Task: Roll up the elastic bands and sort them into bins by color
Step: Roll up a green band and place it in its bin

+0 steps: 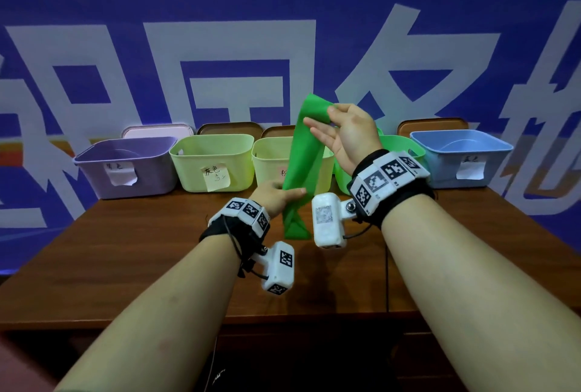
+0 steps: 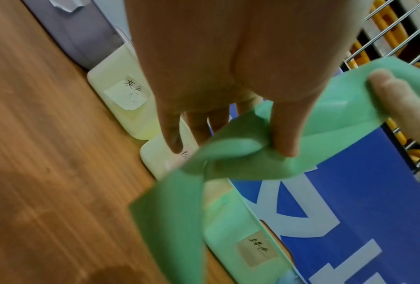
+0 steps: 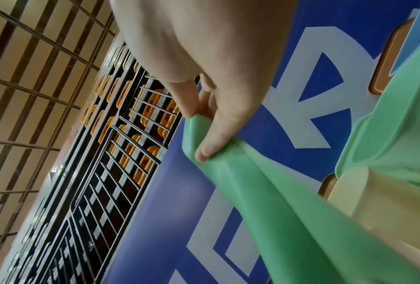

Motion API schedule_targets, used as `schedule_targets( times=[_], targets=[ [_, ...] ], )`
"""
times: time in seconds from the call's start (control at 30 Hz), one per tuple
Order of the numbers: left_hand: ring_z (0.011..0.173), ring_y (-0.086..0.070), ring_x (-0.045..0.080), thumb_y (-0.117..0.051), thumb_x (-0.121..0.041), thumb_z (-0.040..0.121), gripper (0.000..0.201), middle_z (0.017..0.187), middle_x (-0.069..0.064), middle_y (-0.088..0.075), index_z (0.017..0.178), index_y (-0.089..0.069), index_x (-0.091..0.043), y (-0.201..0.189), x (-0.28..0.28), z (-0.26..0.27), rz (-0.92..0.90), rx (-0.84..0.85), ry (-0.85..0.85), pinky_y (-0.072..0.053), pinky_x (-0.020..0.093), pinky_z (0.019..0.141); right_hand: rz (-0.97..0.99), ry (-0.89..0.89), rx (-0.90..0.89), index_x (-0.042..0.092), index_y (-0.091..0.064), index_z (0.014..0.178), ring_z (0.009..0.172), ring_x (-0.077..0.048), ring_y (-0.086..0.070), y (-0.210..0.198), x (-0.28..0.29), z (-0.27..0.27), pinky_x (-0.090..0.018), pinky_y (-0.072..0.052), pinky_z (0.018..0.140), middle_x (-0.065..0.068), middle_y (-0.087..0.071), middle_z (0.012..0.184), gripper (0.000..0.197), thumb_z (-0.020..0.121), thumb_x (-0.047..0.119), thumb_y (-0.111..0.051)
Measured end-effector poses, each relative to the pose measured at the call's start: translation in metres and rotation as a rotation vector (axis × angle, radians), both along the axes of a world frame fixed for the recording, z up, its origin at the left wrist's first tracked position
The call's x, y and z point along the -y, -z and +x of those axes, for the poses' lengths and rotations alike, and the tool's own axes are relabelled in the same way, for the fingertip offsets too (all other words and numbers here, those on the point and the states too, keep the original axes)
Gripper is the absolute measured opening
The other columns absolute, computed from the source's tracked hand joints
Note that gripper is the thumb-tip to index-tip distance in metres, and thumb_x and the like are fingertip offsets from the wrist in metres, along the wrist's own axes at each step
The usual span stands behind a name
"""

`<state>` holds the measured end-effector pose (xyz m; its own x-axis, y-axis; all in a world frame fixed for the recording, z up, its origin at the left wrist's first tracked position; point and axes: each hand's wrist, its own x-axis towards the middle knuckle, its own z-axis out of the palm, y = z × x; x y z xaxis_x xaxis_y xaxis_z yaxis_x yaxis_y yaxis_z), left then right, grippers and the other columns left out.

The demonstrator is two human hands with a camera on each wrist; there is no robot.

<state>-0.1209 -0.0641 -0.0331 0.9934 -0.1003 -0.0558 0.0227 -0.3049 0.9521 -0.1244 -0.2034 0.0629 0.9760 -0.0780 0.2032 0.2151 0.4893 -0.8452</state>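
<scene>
Green elastic band [image 1: 306,152] hangs above the table [image 1: 132,250], top edge pinched by right hand [image 1: 349,134], lower part by left hand [image 1: 273,195].

green bin [image 1: 393,146]: we see only its rim and part of a wall behind the right hand [image 1: 349,134] and the green band [image 1: 306,152].
third bin's label [image 1: 284,172]: mostly covered by the band; unreadable.
purple bin's label [image 1: 121,173]: too faint to read.
band's lower end [image 2: 170,221]: blurred and cut off by the left wrist view's bottom edge.
</scene>
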Motion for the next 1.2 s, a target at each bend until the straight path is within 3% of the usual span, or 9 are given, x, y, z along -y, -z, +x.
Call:
schedule_targets(
  times=[0.13,0.27,0.37,0.57,0.7,0.83,0.93,1.0,1.2],
  targets=[
    [0.084,-0.067,0.025,-0.073,-0.028,0.081,0.014,0.09,0.007,-0.071,0.09,-0.068,-0.018,0.015,-0.013,0.007,-0.01,-0.001,-0.008,-0.054,0.036,0.084,-0.015,0.21,-0.02,0.013,-0.049,0.087,0.105,-0.027,-0.064,0.015,0.011,0.018,-0.027,-0.051,0.083,-0.009,-0.062,0.099,0.016,0.099,0.003,-0.042],
    [0.083,-0.069,0.022,-0.076,-0.033,0.078,0.02,0.09,0.008,-0.073,0.085,-0.069,-0.015,0.026,-0.027,0.011,-0.011,-0.051,-0.023,-0.053,0.034,0.085,-0.144,0.448,-0.075,0.016,-0.052,0.082,0.103,-0.022,-0.066,0.038,0.019,0.037,-0.027,-0.051,0.088,-0.012,-0.064,0.104,0.019,0.096,0.004,-0.047],
    [0.083,-0.066,0.022,-0.076,-0.026,0.079,0.015,0.082,0.004,-0.071,0.076,-0.065,-0.017,0.031,-0.034,0.011,-0.185,-0.079,-0.083,-0.05,0.037,0.088,-0.2,0.54,-0.125,0.012,-0.053,0.083,0.102,-0.022,-0.066,0.052,0.023,0.044,-0.03,-0.051,0.089,-0.005,-0.062,0.093,0.015,0.094,0.003,-0.049],
    [0.076,-0.061,0.015,-0.061,-0.027,0.09,0.015,0.077,-0.001,-0.066,0.079,-0.06,-0.018,0.026,-0.039,0.016,-0.451,-0.101,-0.196,-0.044,0.027,0.065,-0.319,0.494,-0.201,0.014,-0.051,0.087,0.101,-0.024,-0.065,0.07,0.025,0.043,-0.032,-0.053,0.085,-0.002,-0.059,0.092,0.013,0.096,0.005,-0.048],
    [0.06,-0.052,0.013,-0.063,-0.029,0.09,0.034,0.064,0.001,-0.058,0.063,-0.051,-0.013,0.032,-0.042,0.02,-0.066,0.076,-0.278,-0.04,0.017,0.05,-0.387,0.448,-0.217,0.014,-0.053,0.097,0.065,-0.011,-0.063,0.068,0.026,0.036,-0.022,-0.049,0.055,0.004,-0.056,0.085,0.004,0.097,0.011,-0.05],
    [0.07,-0.054,0.015,-0.056,-0.051,0.089,0.045,0.074,0.002,-0.06,0.089,-0.065,-0.006,0.038,-0.048,0.02,0.296,-0.026,-0.203,-0.039,0.026,0.06,-0.476,0.432,-0.165,0.017,-0.058,0.099,0.057,-0.008,-0.052,0.062,0.025,0.031,-0.02,-0.041,0.052,0.006,-0.057,0.08,0.007,0.096,0.014,-0.053],
    [0.102,-0.06,0.022,-0.059,-0.052,0.087,0.058,0.117,0.007,-0.064,0.124,-0.058,-0.008,0.035,-0.047,0.02,0.373,-0.012,-0.195,-0.046,0.032,0.086,-0.491,0.362,-0.128,0.02,-0.059,0.088,0.057,-0.009,-0.05,0.054,0.018,0.03,-0.02,-0.039,0.054,0.005,-0.058,0.08,0.009,0.095,0.015,-0.055],
    [0.107,-0.058,0.02,-0.062,-0.047,0.087,0.058,0.125,0.007,-0.059,0.132,-0.053,-0.011,0.022,-0.042,0.017,0.277,0.096,-0.206,-0.045,0.031,0.09,-0.544,0.293,-0.088,0.023,-0.06,0.081,0.058,-0.008,-0.05,0.049,0.012,0.028,-0.019,-0.038,0.053,0.004,-0.058,0.082,0.016,0.094,0.014,-0.056],
    [0.092,-0.063,0.012,-0.063,-0.029,0.09,0.043,0.115,0.004,-0.064,0.129,-0.053,-0.016,-0.042,-0.018,0.011,-0.225,0.218,-0.083,-0.048,0.029,0.08,-0.646,0.151,0.063,0.015,-0.063,0.083,0.059,-0.005,-0.05,0.032,-0.001,0.009,-0.01,-0.038,0.047,0.007,-0.057,0.07,0.015,0.094,0.009,-0.054]
  ],
)
